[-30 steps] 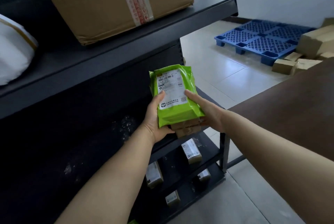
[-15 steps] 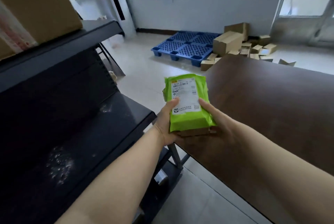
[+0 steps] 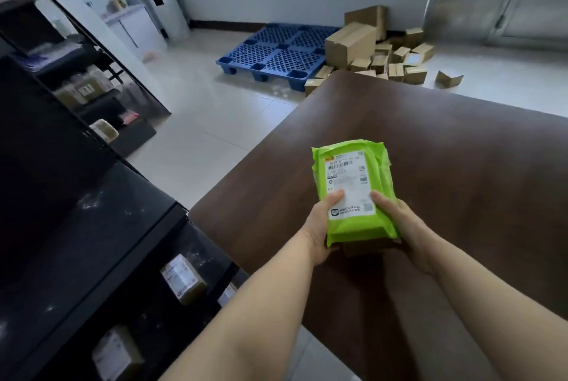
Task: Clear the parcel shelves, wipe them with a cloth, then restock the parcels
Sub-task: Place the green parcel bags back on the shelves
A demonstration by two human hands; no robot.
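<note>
A green parcel [image 3: 382, 171] lies between both hands over the near part of the brown desk [image 3: 476, 165]. The left hand [image 3: 321, 228] grips its left edge and the right hand [image 3: 399, 223] its right edge, both thumbs pressed on top. It is a flat, oblong, bright green plastic mailer with a white label [image 3: 349, 187] bearing barcodes. A brown cardboard edge [image 3: 365, 247] shows just under its near end.

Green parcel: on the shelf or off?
Off. Left hand and right hand grip the green parcel over the brown table, beside the shelf. Table contact: cannot tell.
</note>
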